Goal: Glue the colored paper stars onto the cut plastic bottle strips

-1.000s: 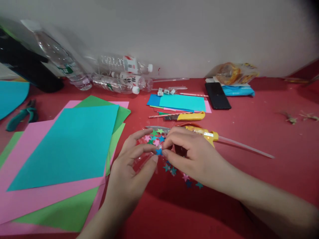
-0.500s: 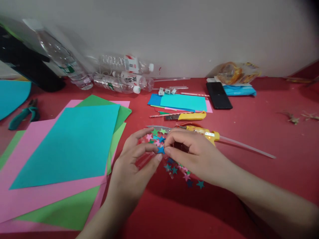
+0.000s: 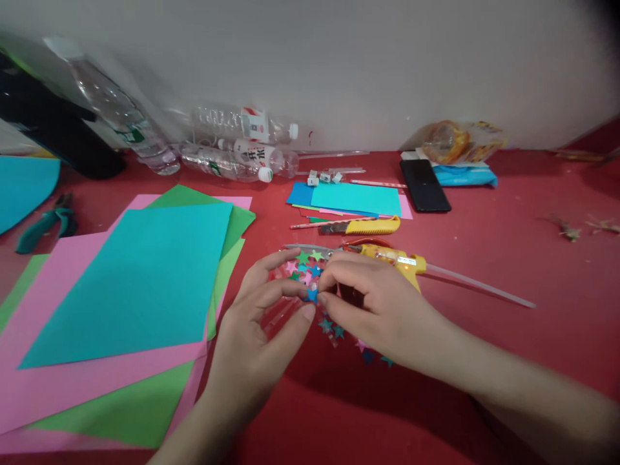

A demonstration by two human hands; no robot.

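Observation:
A small blue star (image 3: 312,295) is between the fingertips of both hands. My right hand (image 3: 372,294) is closed in a pinch at the star's right edge. At its left edge, my left hand (image 3: 264,316) has its thumb and forefinger bent round the star, with the other fingers curved behind. Several green, pink and blue stars (image 3: 316,256) show just beyond the fingertips, with clear plastic around them. More teal stars (image 3: 326,325) and a pink star (image 3: 361,345) lie on the red table, partly hidden under my right hand.
Behind my hands lie a yellow glue gun (image 3: 387,254), a yellow cutter knife (image 3: 372,225) and cut paper strips (image 3: 358,199). Coloured sheets (image 3: 140,278) and pliers (image 3: 48,223) are at left. Plastic bottles (image 3: 217,161) line the wall; a black phone (image 3: 425,185) is at back right.
The blue star has tilted slightly between the fingertips. My right hand has shifted a little down, covering more of the stars on the table.

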